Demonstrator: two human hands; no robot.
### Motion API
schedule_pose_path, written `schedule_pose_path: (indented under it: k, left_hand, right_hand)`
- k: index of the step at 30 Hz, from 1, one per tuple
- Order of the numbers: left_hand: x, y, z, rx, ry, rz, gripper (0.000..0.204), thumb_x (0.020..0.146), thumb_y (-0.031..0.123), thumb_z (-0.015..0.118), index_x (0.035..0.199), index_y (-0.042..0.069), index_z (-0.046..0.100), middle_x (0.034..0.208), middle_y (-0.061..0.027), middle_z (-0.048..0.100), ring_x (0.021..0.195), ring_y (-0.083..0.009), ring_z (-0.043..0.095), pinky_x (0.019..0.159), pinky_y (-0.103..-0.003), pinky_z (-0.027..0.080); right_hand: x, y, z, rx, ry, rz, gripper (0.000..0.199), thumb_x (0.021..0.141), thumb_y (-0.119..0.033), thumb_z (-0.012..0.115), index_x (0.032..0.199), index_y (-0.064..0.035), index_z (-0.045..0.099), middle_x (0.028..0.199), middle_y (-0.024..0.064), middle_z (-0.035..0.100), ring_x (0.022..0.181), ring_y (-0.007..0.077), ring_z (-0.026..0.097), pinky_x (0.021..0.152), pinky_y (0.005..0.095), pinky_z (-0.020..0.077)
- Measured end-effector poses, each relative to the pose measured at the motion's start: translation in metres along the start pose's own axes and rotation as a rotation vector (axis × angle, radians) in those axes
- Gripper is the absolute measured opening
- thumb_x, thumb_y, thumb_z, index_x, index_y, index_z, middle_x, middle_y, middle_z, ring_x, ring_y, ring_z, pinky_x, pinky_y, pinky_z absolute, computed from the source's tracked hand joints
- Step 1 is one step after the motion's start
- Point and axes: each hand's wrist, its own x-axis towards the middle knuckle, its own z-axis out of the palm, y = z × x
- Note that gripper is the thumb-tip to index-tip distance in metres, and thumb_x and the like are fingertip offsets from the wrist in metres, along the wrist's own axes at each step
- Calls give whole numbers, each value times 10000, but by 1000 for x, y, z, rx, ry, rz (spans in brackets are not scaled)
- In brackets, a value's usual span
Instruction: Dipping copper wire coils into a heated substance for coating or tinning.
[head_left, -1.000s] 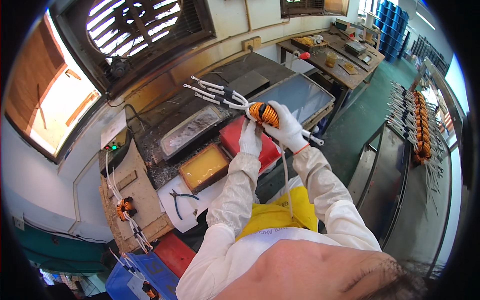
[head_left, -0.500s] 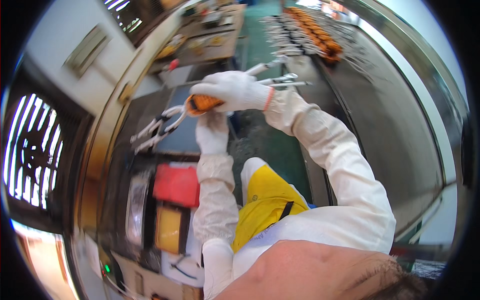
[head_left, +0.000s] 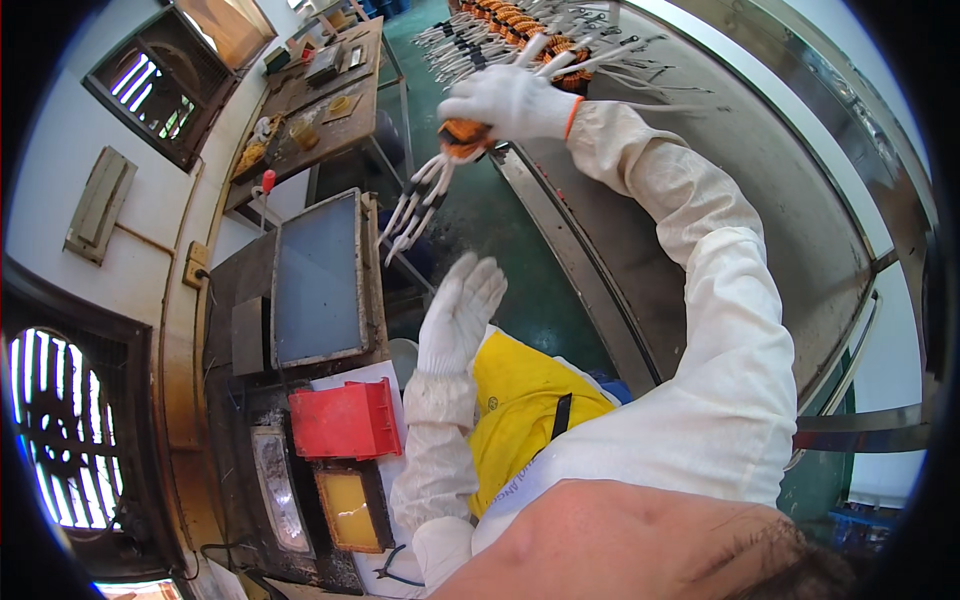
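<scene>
orange copper winding shows between the white-gloved fingers of the right hand point(head_left: 508, 100), which is closed around a wound coil point(head_left: 462, 135) held up in the air, far out at the end of the stretched right arm. a fan of pale sleeved leads point(head_left: 415, 205) hangs from the coil, spreading downward and to the left over the green floor point(head_left: 500, 260). the coil sits just off the near edge of the long grey metal table point(head_left: 700, 150) on the right, not resting on it. farther along that table lies a row of similar orange coils point(head_left: 510, 20) with their leads splayed out.

the left hand point(head_left: 458, 315), also gloved in white, is open and empty, fingers spread wide and pointing upward, well below the hanging leads and apart from them. it hovers beside the edge of a dark workbench on the left that carries a flat grey panel point(head_left: 318, 275), a red plastic bin point(head_left: 343, 420) and a tray with a yellow-orange inside point(head_left: 348, 508). the person wears a white long-sleeved suit with a yellow apron point(head_left: 520, 400) at the front. pliers point(head_left: 395, 572) lie near the lower edge.
</scene>
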Motion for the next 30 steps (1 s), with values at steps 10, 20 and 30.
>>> schedule_pose_path:
  k: [10,20,30]
  left_hand:
    - [-93,-38,-78,-59,451,2,480,992,244,564,1394,17,430,1367,-186,474,1273,-322,480,1129,-461,379]
    - [-94,-55,-91,-224,488,20,422,986,209,578,1345,15,471,1341,-168,482,1242,-303,494,1100,-467,421]
    - [-77,-68,-90,-247,559,-10,370,996,211,553,1313,25,506,1287,-148,533,1187,-294,535,1080,-476,438]
  right_hand:
    - [-133,117,37,-69,-206,929,635,719,-117,766,1312,-208,556,1260,96,592,1177,325,570,1001,410,473]
    - [-184,136,87,-158,-178,1199,590,757,-27,644,1310,-210,547,1338,63,542,1255,306,507,1060,414,413]
    - [-147,134,72,-124,-586,1325,910,707,-258,836,1449,-329,314,1460,134,348,1304,452,436,1096,534,366]
